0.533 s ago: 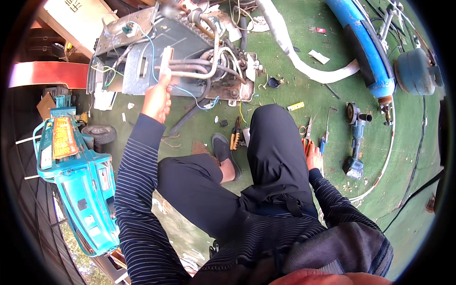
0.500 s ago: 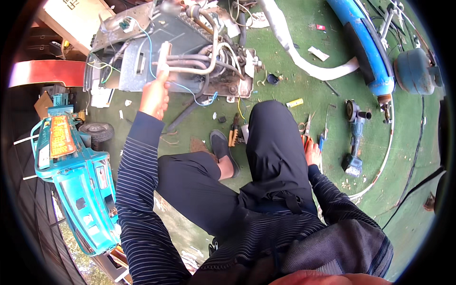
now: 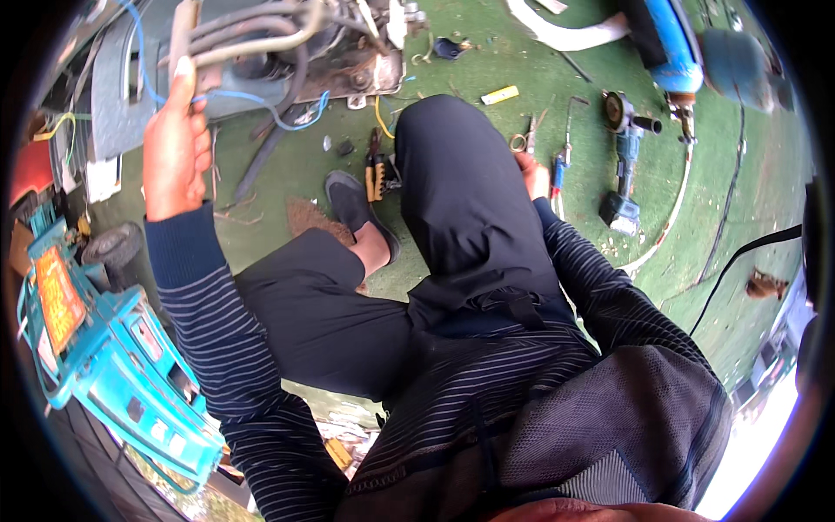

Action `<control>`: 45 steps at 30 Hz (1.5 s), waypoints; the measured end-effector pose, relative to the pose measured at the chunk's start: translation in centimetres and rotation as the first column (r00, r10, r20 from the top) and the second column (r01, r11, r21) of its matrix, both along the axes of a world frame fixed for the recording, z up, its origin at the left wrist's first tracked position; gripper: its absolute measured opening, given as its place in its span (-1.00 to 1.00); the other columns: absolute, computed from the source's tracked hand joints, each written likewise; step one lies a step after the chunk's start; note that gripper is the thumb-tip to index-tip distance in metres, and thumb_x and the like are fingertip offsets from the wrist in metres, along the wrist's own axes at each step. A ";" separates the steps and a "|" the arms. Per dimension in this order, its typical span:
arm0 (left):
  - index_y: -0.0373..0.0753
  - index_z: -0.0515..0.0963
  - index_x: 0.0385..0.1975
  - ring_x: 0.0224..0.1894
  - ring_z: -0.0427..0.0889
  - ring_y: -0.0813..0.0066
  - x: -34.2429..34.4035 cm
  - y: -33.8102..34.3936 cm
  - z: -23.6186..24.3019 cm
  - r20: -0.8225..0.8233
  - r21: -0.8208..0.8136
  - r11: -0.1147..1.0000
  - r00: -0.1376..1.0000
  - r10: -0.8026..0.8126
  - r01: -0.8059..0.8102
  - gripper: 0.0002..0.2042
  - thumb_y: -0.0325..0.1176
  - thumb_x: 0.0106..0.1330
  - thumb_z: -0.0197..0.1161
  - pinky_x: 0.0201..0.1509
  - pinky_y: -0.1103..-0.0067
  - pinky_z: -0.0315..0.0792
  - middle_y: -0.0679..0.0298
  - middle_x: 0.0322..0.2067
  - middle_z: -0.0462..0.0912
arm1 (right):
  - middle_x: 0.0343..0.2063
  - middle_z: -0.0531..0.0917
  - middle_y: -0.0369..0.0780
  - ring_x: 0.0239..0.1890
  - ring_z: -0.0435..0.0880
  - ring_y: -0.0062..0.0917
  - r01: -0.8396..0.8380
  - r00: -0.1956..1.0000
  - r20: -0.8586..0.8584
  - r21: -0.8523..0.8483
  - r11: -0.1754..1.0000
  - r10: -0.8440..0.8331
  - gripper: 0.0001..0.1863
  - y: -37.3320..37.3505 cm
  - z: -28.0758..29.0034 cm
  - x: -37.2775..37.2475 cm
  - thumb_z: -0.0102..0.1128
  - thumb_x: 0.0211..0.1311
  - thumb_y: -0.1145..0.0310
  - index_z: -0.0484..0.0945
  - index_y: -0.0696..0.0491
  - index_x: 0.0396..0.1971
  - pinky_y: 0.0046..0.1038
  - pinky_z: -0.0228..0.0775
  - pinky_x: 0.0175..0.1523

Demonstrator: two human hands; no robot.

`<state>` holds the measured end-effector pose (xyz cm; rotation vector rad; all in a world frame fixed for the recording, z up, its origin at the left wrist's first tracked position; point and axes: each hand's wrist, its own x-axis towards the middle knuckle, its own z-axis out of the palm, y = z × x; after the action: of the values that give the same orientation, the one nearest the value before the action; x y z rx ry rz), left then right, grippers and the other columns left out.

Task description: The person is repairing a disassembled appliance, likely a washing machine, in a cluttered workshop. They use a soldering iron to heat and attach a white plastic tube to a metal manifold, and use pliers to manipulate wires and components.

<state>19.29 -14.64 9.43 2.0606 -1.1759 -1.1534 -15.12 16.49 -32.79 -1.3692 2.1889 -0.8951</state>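
Observation:
My left hand (image 3: 177,152) is closed, its thumb lying along a flat metal strip (image 3: 183,30) beside several bent metal tubes (image 3: 257,39). The tubes belong to a dirty machine part with a grey panel (image 3: 122,91), and a thin blue wire (image 3: 252,94) runs across it close to my fingers. Beyond my raised knee, my right hand (image 3: 535,177) is low at the green floor with its fingers curled. My knee partly hides what they hold. Just past those fingers lie scissors (image 3: 519,143), and a blue-handled tool (image 3: 558,174) is on their right.
Yellow-handled pliers (image 3: 375,174) lie by my shoe (image 3: 352,202). On the right are an angle grinder (image 3: 623,165), a blue cylinder (image 3: 678,56) with a hose (image 3: 674,222), and a blue-grey tank (image 3: 735,70). A turquoise machine (image 3: 130,365) and a tyre (image 3: 113,246) are at left.
The view has shifted, so most things sit further left and higher. My left hand stays at the metal strip. The orange handles by my right hand no longer show.

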 end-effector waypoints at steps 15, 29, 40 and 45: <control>0.06 0.60 0.23 -0.21 0.44 0.61 1.4 -0.4 -1.6 -0.268 -0.419 0.904 0.940 -0.212 0.085 -0.59 0.07 0.57 0.05 -0.03 0.59 0.29 0.25 -0.15 0.62 | -0.13 0.71 0.12 -0.12 0.79 -0.05 -0.543 0.797 0.098 0.547 0.637 0.596 -0.59 -14.0 12.6 26.3 0.25 0.32 0.16 0.51 0.22 -0.06 -0.11 0.66 0.01; -0.22 0.67 0.12 0.10 0.65 -0.21 0.1 2.2 2.9 0.142 -0.191 0.980 0.990 -0.020 0.047 -0.44 0.12 0.47 0.01 0.19 0.18 0.49 -0.42 -0.11 0.65 | -0.18 0.72 0.07 -0.16 0.81 -0.13 -0.436 0.768 -0.088 0.653 0.619 0.634 -0.30 -15.4 10.4 28.5 0.48 0.08 0.21 0.30 0.25 0.07 -0.28 0.70 -0.06; -0.50 0.70 -0.13 0.13 0.65 -0.20 0.8 2.7 1.3 0.065 -0.232 0.970 0.994 0.086 -0.069 -0.42 0.05 0.38 0.11 0.20 0.21 0.52 -0.34 -0.09 0.68 | -0.62 0.39 -0.41 -0.62 0.36 -0.67 -0.601 0.390 0.899 0.412 0.685 -0.198 -0.84 -16.2 22.3 18.3 0.24 0.26 0.41 0.57 0.12 -0.20 -0.48 0.19 -0.63; -0.51 0.69 -0.12 0.14 0.65 -0.19 1.1 2.2 0.8 0.077 -0.257 0.966 0.996 0.048 -0.027 -0.41 0.06 0.39 0.11 0.20 0.22 0.51 -0.33 -0.07 0.68 | -0.36 0.54 -0.34 -0.41 0.52 -0.61 -0.595 0.413 0.890 0.424 0.682 -0.193 -0.72 -16.1 26.2 15.4 0.17 0.39 0.40 0.55 0.11 0.05 -0.50 0.42 -0.38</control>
<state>20.35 -12.44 10.23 1.9383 -1.2483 -0.8556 0.29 0.36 -6.57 -0.4929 1.1575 -0.3811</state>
